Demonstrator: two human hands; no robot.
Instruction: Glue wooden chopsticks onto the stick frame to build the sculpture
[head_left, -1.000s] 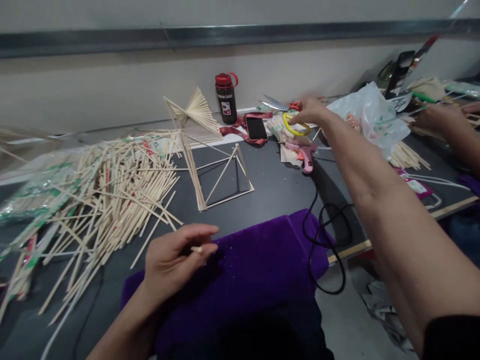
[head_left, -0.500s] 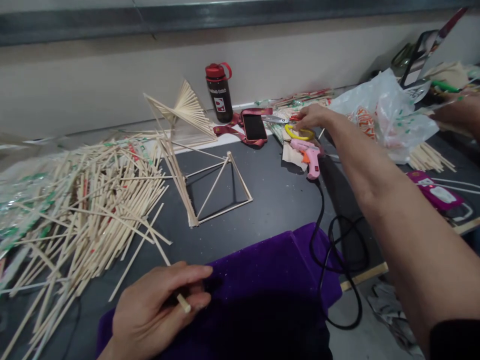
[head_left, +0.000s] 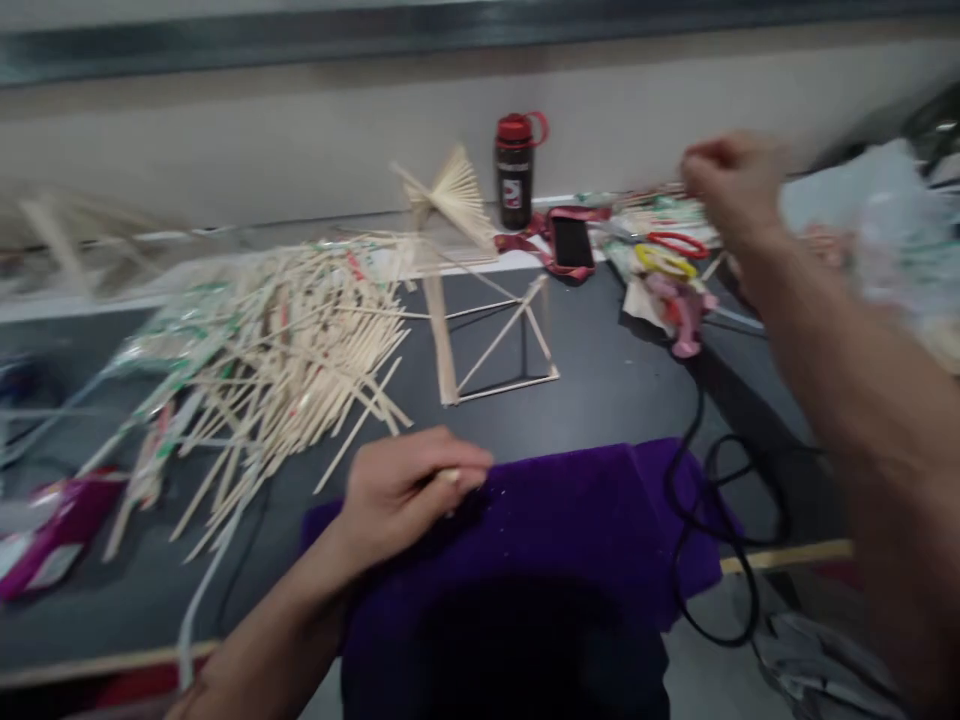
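Where visible, a pale stick (head_left: 449, 476)

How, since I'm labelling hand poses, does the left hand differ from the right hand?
The left hand is low in view, by the purple cloth; the right hand is higher, in front of the wall. The left hand pinches a stick, its pale tip showing; whether the right hand holds anything is unclear. Both hands are bare.

The scissors (head_left: 649, 239) are red- and yellow-handled, the glue gun (head_left: 685, 325) pink, sticks (head_left: 319, 385) pale cream, the cloth (head_left: 577, 520) purple, the desk (head_left: 600, 395) dark grey.
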